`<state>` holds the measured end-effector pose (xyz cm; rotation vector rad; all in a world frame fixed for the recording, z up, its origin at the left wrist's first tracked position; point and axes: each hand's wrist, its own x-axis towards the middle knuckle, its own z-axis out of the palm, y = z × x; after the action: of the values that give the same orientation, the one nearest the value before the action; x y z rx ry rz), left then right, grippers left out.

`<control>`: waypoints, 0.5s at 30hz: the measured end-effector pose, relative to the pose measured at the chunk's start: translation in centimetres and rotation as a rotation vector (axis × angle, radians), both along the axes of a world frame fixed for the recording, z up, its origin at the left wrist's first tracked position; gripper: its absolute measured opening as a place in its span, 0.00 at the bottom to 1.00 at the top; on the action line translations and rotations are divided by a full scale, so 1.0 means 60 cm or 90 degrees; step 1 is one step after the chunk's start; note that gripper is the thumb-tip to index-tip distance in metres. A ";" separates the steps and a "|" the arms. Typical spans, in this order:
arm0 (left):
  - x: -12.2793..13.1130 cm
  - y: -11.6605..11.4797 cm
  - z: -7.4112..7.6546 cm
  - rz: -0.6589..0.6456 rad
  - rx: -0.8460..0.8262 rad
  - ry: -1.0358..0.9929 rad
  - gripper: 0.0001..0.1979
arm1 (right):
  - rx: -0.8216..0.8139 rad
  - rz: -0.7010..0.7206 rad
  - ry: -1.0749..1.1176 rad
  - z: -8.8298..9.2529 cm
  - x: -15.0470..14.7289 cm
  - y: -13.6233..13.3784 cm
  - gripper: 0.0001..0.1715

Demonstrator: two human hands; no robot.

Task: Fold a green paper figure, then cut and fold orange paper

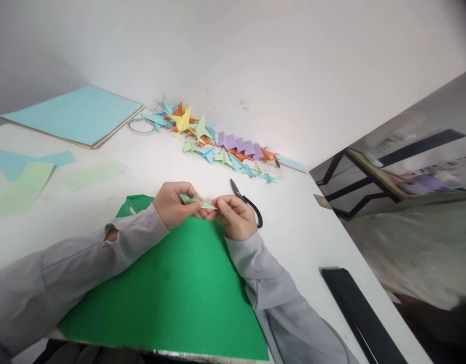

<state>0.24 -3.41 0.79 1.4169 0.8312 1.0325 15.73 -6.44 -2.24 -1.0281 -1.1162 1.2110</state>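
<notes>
A small pale green folded paper piece [207, 206], like an origami crane, is held up between my two hands over a green sheet [172, 283]. My left hand [174, 206] is closed in a pinch on its body. The fingers of my right hand [237, 216] are closed around its pointed end; the fingertips partly hide it. Just behind my right hand lies a pair of black-handled scissors [259, 215], partly covered by that hand.
Colourful folded paper cranes [183, 120] and a purple pleated strip [238, 145] lie along the wall. At left are a stack of coloured paper [77, 114], a tape ring [141, 126] and green paper scraps [24, 189]. A long black object [358, 313] lies near the right edge.
</notes>
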 end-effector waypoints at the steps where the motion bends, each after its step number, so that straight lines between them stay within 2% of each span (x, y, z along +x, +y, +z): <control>1: 0.000 0.000 0.000 0.005 0.003 -0.001 0.05 | -0.007 0.006 0.000 -0.001 0.001 0.000 0.17; 9: -0.001 -0.001 -0.001 0.022 0.013 0.006 0.05 | -0.006 -0.044 -0.037 0.009 -0.009 -0.010 0.12; 15: -0.001 -0.003 0.001 0.025 0.021 0.017 0.04 | -0.035 -0.024 0.019 0.007 -0.009 -0.007 0.13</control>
<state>0.16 -3.57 0.83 1.4498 0.8674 1.0640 15.22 -6.86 -1.82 -1.0650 -1.0405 1.2287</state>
